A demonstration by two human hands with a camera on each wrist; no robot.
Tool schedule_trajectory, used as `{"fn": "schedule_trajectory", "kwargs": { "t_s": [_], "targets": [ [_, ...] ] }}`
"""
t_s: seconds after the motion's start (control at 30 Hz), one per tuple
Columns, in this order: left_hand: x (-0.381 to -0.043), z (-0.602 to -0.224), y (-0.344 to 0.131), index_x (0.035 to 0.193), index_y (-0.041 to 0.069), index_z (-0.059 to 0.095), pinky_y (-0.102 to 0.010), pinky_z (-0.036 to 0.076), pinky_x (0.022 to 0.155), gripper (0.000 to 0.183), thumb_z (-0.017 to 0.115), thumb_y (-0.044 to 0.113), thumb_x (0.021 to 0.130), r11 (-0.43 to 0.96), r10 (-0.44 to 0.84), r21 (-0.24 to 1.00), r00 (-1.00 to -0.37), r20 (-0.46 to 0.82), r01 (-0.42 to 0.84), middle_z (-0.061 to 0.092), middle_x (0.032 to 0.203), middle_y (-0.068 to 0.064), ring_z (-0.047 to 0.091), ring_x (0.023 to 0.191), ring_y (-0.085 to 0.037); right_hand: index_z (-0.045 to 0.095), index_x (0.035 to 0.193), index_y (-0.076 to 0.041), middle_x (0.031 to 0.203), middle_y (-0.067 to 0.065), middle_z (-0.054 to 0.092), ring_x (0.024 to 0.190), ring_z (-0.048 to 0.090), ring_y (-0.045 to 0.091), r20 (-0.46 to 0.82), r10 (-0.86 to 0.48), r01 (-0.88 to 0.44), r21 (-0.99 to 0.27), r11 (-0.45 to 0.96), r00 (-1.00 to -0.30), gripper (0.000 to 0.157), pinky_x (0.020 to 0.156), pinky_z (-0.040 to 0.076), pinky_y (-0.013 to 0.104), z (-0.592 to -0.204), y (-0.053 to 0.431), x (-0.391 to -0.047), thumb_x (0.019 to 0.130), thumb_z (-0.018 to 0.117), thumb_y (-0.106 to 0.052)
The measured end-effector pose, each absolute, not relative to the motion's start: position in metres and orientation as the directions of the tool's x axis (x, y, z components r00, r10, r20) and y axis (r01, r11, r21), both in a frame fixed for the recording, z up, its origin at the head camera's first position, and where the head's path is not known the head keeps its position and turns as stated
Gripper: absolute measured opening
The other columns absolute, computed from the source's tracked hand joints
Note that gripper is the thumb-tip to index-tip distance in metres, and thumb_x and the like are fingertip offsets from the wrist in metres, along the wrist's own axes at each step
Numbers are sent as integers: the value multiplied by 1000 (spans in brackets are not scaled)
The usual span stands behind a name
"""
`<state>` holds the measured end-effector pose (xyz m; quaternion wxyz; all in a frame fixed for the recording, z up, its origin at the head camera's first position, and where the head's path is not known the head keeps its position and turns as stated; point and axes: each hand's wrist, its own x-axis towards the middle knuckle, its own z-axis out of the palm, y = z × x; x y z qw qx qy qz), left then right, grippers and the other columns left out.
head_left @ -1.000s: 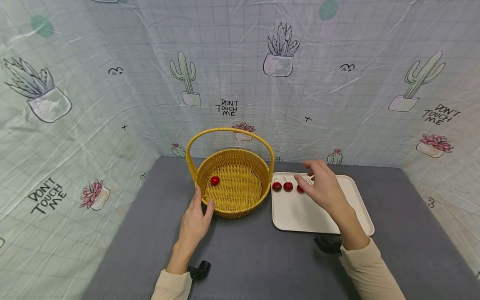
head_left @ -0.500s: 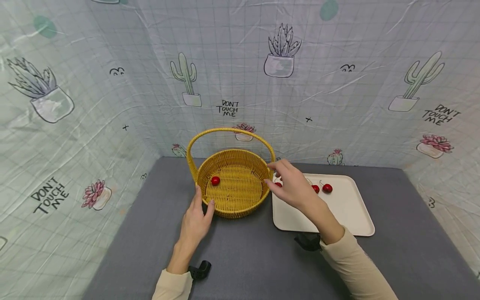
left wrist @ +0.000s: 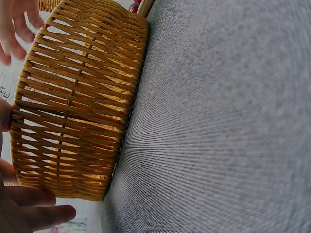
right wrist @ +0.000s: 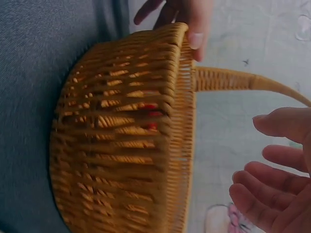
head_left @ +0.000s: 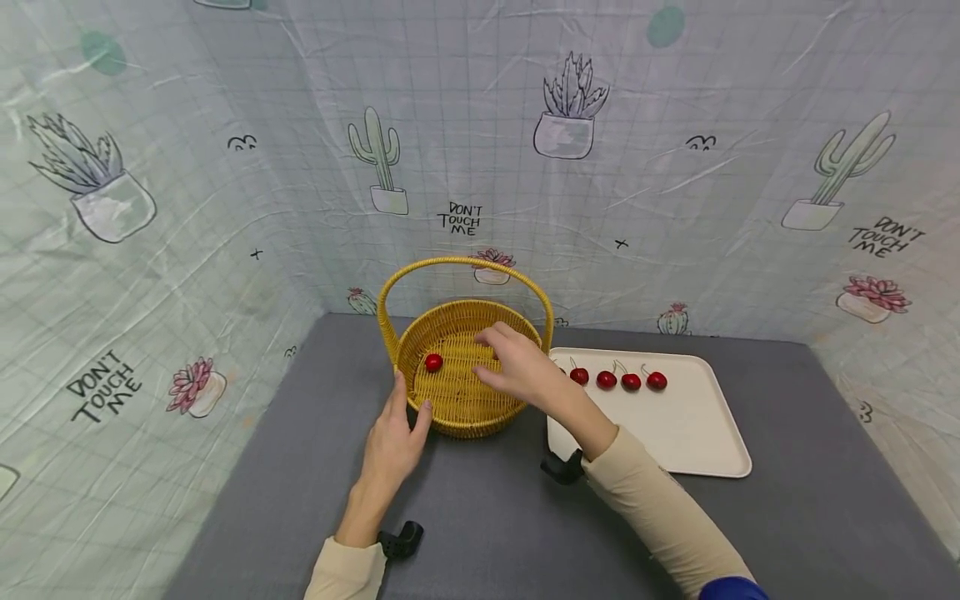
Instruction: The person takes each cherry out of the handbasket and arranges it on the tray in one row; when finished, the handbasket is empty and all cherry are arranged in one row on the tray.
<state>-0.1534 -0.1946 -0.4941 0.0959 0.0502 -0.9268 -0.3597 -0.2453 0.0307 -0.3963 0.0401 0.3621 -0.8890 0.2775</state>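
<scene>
A yellow wicker basket (head_left: 468,425) with a tall handle stands on the grey table, a red cherry (head_left: 433,362) on its floor at the left. At the basket's front left rim, my left hand (head_left: 393,446) rests with thumb and fingers spread along the side. Over the basket's right half hovers my right hand (head_left: 521,367). Its loosely bent fingers (right wrist: 262,191) and thumb are apart, with nothing between them in the right wrist view. On the white tray (head_left: 675,433) to the right lies a row of several stemmed cherries (head_left: 631,382), the leftmost partly hidden by my right hand.
A light cloth backdrop (head_left: 637,200) printed with potted plants rises behind and beside the grey table (head_left: 480,517). The basket's arched handle (head_left: 465,260) stands upright above its rim. My right forearm crosses the tray's front left corner.
My right hand has moved left from above the tray, past the basket's right rim, to above the basket. More of the tray's cherries now show. My left hand stays at the basket.
</scene>
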Motion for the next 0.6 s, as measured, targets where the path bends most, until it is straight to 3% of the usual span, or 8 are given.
{"fn": "schedule_trajectory", "kwargs": {
  "t_s": [0.23, 0.6],
  "targets": [
    [-155, -495, -195, 163, 11, 11, -59, 43, 107, 78, 48, 46, 104, 739, -160, 674, -977, 141, -24, 32, 162, -17, 47, 138, -43, 60, 133, -5, 128, 12, 61, 115, 64, 27, 145, -657, -637, -464, 616, -740, 44, 96, 54, 39, -411, 3, -259, 93, 70, -23],
    [-156, -496, -196, 162, 11, 11, -58, 45, 105, 78, 49, 45, 104, 740, -163, 672, -977, 136, -30, 31, 163, -17, 49, 136, -43, 55, 141, -7, 142, 14, 52, 121, 61, 27, -48, -662, -592, -404, 698, -748, 52, 99, 52, 42, -426, -30, -277, 95, 70, -26]
  ]
}}
